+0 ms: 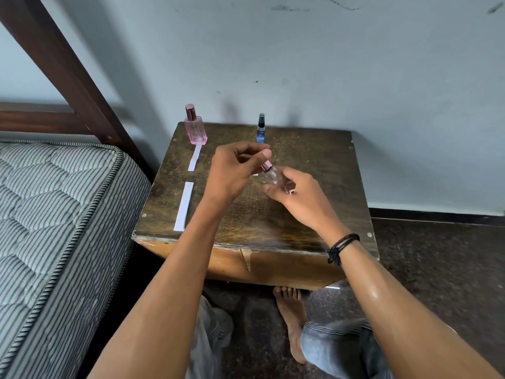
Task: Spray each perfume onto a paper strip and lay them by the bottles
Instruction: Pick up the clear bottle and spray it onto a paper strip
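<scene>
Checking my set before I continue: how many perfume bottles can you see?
3: a pink bottle at the table's back left, a slim blue bottle at back centre, a clear bottle held by the left hand and right hand. None seems hidden.

A bedroom in a home is shown. A mattress [54, 214] in a striped, quilted cover is seen at the left, with a dark wooden bed frame [62, 77] behind it. A small, worn wooden bedside table [314, 165] is placed just beside the mattress, its back edge against a pale, scuffed painted wall [328, 64]. Near that back edge a pink perfume bottle [194, 127] and a slim blue spray bottle [261, 129] are stood upright. A dark speckled floor [437, 255] is seen at the right, and a bare foot [291, 318] is rested on it below the table's front edge.
</scene>
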The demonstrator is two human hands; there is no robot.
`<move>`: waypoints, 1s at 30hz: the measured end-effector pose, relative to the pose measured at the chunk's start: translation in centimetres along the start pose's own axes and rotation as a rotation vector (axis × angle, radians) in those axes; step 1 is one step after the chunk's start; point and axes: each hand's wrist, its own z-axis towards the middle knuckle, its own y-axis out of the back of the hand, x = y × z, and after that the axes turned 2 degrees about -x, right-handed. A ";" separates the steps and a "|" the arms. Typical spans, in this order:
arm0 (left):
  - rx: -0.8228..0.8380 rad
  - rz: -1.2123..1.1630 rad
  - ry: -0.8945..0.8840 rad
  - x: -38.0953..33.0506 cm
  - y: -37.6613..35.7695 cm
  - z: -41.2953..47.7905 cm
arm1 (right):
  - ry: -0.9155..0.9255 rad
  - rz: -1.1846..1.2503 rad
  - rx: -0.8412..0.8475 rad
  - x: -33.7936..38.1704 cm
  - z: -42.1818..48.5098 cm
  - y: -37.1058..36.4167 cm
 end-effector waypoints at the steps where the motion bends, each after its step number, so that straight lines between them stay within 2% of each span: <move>1: -0.015 -0.019 0.004 0.0 -0.3 0.0 | 0.008 -0.004 -0.004 0.0 0.0 0.2; 7: -0.033 0.002 -0.022 0.2 -0.7 0.3 | 0.017 -0.056 0.019 -0.5 0.1 1.2; 10: -0.130 0.007 -0.020 0.6 0.0 0.7 | 0.009 -0.109 0.060 -0.6 0.1 1.6; 14: -0.261 0.202 0.011 1.5 1.3 1.2 | -0.022 -0.112 0.067 -1.1 -0.1 2.2; 21: -0.014 0.630 0.008 2.6 1.2 1.2 | -0.143 0.245 -0.002 -1.2 -0.4 3.3; 27: 0.085 0.721 0.003 2.7 1.3 0.9 | -0.221 0.523 -0.031 -1.5 -0.3 3.7; 30: 0.097 0.719 0.005 2.7 1.4 0.8 | -0.210 0.537 -0.070 -1.5 -0.1 3.9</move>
